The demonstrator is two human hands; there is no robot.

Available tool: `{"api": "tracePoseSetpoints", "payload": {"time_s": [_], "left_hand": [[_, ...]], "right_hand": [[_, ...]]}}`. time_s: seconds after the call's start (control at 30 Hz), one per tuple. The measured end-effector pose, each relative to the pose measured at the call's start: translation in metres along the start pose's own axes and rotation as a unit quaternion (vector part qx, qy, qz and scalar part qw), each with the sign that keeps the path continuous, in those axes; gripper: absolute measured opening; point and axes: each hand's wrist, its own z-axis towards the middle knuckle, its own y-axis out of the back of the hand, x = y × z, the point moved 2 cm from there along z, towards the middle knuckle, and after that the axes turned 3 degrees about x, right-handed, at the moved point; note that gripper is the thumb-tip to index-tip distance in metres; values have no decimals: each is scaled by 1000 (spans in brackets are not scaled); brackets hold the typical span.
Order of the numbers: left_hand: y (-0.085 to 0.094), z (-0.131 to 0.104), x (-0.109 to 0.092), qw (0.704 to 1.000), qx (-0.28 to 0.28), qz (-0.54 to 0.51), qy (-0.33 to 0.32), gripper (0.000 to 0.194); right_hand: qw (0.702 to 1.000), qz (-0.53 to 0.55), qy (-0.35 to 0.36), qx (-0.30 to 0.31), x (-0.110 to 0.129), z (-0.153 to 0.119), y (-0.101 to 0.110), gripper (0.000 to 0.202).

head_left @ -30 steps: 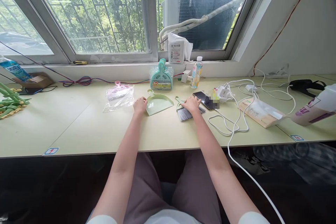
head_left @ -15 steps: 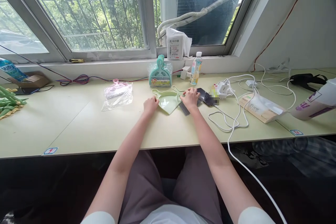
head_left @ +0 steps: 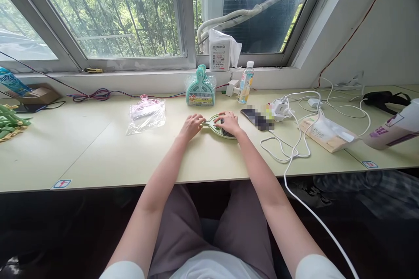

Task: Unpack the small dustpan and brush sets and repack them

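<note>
The left hand grips the green dustpan by its handle. The right hand, grip unclear, covers the nested brush, near a smartphone.

Dustpan on desk, front centre, handle end to the left; brush within its rim. Left hand at the handle end, right hand over the brush side. Wrapped stack of sets behind dustpan, near the sill; bagged set left of it. Drink bottle right of the stack. Phone right of right hand, then plug adapter, tissue pack, jug at far right; strap behind jug. Another tissue packet up on sill, behind stack; cutter on sill, farther left. Cable bundle back left, carton beyond, leafy bundle before the carton, far left.
</note>
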Motion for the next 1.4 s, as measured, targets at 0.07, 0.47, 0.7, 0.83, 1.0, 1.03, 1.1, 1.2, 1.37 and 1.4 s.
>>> {"api": "tracePoseSetpoints", "payload": {"time_s": [0.07, 0.47, 0.7, 0.83, 1.0, 1.03, 1.1, 1.2, 1.37, 1.4], "left_hand": [[-5, 1, 1, 1000, 17, 6, -8, 30], [1, 9, -12, 996, 88, 31, 5, 28], [-2, 4, -5, 993, -38, -67, 84, 39], [-3, 8, -5, 892, -78, -392, 214, 66], [-16, 14, -35, 689, 60, -694, 201, 65], [-18, 14, -37, 678, 55, -703, 206, 65], [-21, 14, -31, 662, 16, -704, 257, 65], [-22, 10, -6, 618, -81, -687, 374, 54], [-19, 6, 33, 532, -162, -726, 405, 22], [-19, 5, 36, 519, -171, -734, 404, 18]], "right_hand": [[1000, -2, 8, 1, 0, 0, -1, 13], [998, -55, 24, 5, 5, 2, 0, 9], [996, -71, 37, -46, 14, -3, -3, 9], [984, 4, -83, -157, 14, -3, 2, 14], [977, 120, -100, -148, 23, 0, -5, 21], [979, 139, -86, -125, 25, 1, -5, 22], [979, 161, -68, -106, 23, 4, 0, 27], [969, 115, -135, -169, -4, 4, 30, 30], [890, -54, -385, -237, -105, -23, 94, 35], [880, -70, -411, -229, -124, -30, 102, 40]]}}
